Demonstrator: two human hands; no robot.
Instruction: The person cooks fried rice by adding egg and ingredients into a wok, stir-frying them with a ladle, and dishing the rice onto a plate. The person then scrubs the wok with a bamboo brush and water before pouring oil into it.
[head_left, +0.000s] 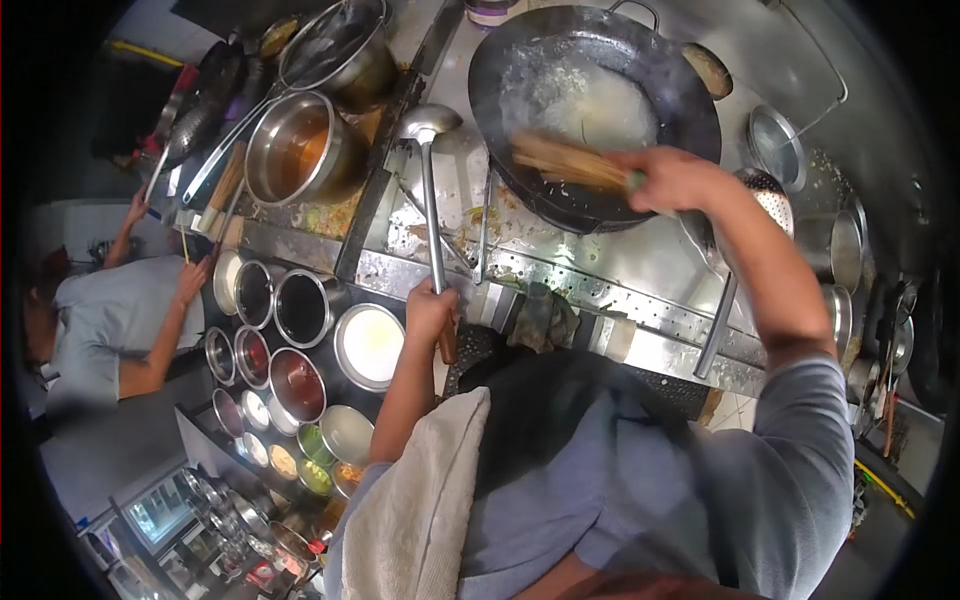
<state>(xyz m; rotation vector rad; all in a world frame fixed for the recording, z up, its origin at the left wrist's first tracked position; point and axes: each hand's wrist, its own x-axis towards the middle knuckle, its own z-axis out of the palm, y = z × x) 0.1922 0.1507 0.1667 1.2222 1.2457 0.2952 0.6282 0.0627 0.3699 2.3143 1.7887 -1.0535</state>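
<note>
My right hand (pixel 680 182) grips a bamboo wok brush (pixel 565 163), its bristles blurred by motion over the near part of the large black wok (pixel 688 95). Cloudy liquid with pale bits (pixel 605 105) lies in the wok's bottom. My left hand (pixel 430 312) is closed around the handle of a steel ladle (pixel 430 122). The ladle's bowl is raised beside the wok's left rim, above the steel counter. A dark crumpled cloth (pixel 545 318) rests at the counter's front edge, between my hands.
A pot of amber liquid (pixel 318 145) and another steel pot (pixel 345 70) stand left of the wok. Several tubs of sauces and chopped ingredients, including a white-filled bowl (pixel 370 345), line the left. A co-worker (pixel 130 320) works beyond them. A perforated strainer (pixel 768 205) lies right of the wok.
</note>
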